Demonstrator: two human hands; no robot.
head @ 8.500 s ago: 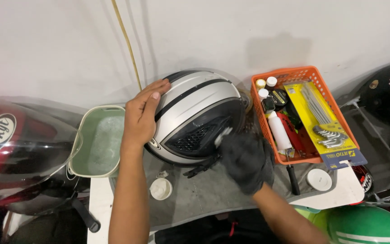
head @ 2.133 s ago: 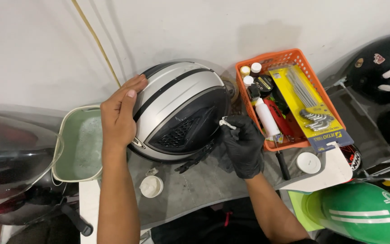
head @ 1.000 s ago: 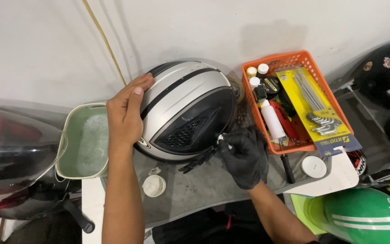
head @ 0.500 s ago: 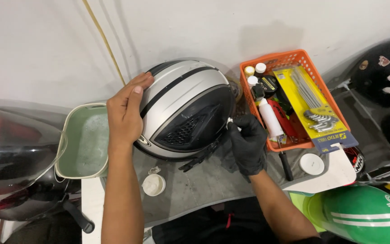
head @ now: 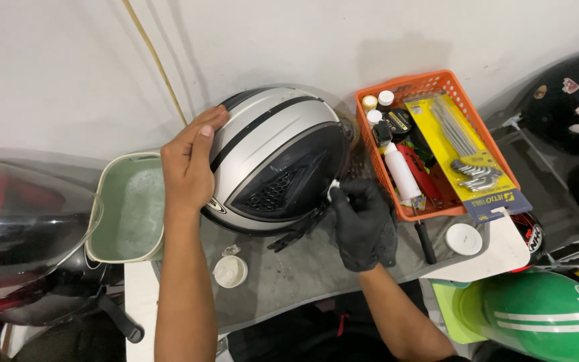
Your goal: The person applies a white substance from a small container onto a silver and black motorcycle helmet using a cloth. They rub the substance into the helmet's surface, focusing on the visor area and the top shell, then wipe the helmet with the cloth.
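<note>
A silver and black helmet [head: 276, 157] lies on a grey bench top [head: 303, 268]. My bare left hand [head: 189, 164] rests flat on the helmet's left side and steadies it. In a black glove, my right hand [head: 360, 221] presses a small white piece [head: 334, 190] against the helmet's lower right edge, next to the dark vented panel. A black chin strap [head: 299, 228] hangs out below the helmet.
A pale green tub of soapy water [head: 132, 208] stands at the left. An orange basket [head: 437, 144] with bottles and a yellow pack of hex keys sits to the right. Two round white lids [head: 230, 271] [head: 464, 238] lie on the bench. Other helmets surround the bench.
My gloved right hand has shifted slightly up along the helmet's lower right edge. My left hand stays on the helmet, which has barely moved.
</note>
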